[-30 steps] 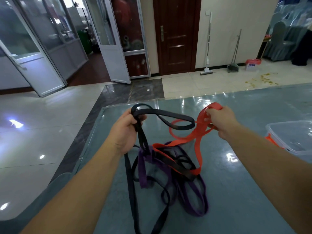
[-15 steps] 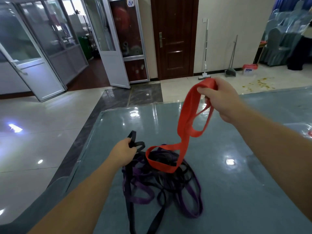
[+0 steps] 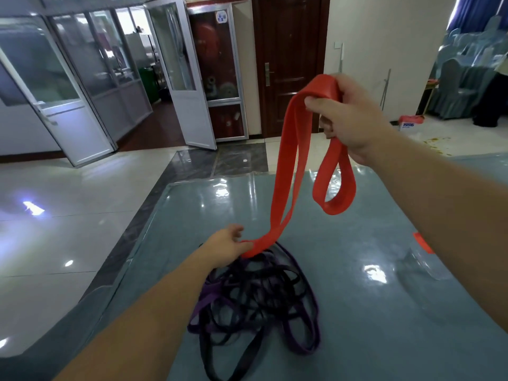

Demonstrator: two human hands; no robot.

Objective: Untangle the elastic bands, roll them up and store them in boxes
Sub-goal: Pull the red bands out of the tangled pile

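- The right hand (image 3: 349,119) is gripping the top fold of the red elastic band (image 3: 286,166), fingers curled around it, holding it high above the table (image 3: 384,312).
- The red elastic band is a wide, flat, matte strap; one long doubled length is hanging from the fist down to the pile, and a shorter loop is dangling free just beside it, clear of the table.
- The left hand (image 3: 224,247) is lying low at the far edge of the pile, fingers loosely parted and touching the band's lower end; whether they are pinching it cannot be told.
- The tangle of black and purple bands (image 3: 261,301) is sitting on the table beneath the red band; these are narrower straps, looped over one another, with one black loop trailing toward the near edge.
- The clear plastic box (image 3: 423,259) is showing only partly, to the right of the pile, behind the right forearm.
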